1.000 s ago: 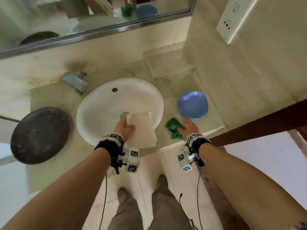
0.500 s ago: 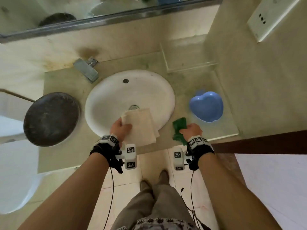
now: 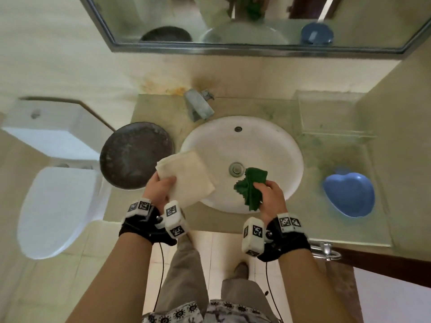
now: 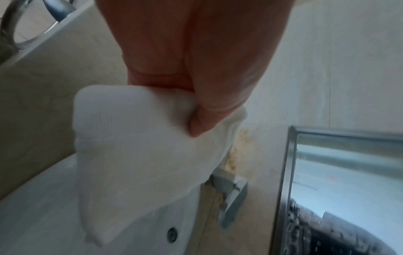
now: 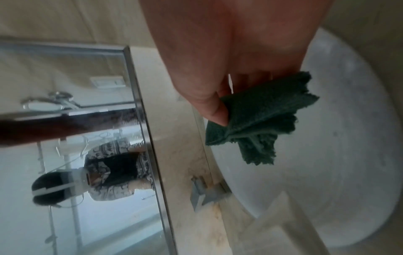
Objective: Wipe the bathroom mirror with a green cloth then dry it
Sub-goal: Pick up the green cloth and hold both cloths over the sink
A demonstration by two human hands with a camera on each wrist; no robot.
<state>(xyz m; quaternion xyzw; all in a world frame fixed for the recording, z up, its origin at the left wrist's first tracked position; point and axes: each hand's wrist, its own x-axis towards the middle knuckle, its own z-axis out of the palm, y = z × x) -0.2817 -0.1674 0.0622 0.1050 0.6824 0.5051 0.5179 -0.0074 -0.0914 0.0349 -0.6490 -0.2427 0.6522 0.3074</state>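
Note:
My right hand (image 3: 268,194) pinches a crumpled green cloth (image 3: 251,187) over the front of the white sink (image 3: 275,145); the right wrist view shows thumb and fingers (image 5: 218,110) clamped on the green cloth (image 5: 261,117). My left hand (image 3: 161,190) grips a folded cream towel (image 3: 189,178) above the sink's left rim, and in the left wrist view the towel (image 4: 139,155) hangs from curled fingers. The steel-framed mirror (image 3: 256,19) hangs on the wall above the counter, well beyond both hands; the mirror (image 5: 72,138) shows streaks and drops.
A dark round pan (image 3: 135,155) lies on the counter left of the sink, a blue heart-shaped dish (image 3: 349,194) on the right. The tap (image 3: 198,106) stands behind the basin. A white toilet (image 3: 63,206) is at the left, a clear shelf (image 3: 331,117) at the back right.
The right hand has lifted the green cloth off the counter and carried it left over the sink. The left hand with the towel has shifted left. The head view has swung up toward the mirror.

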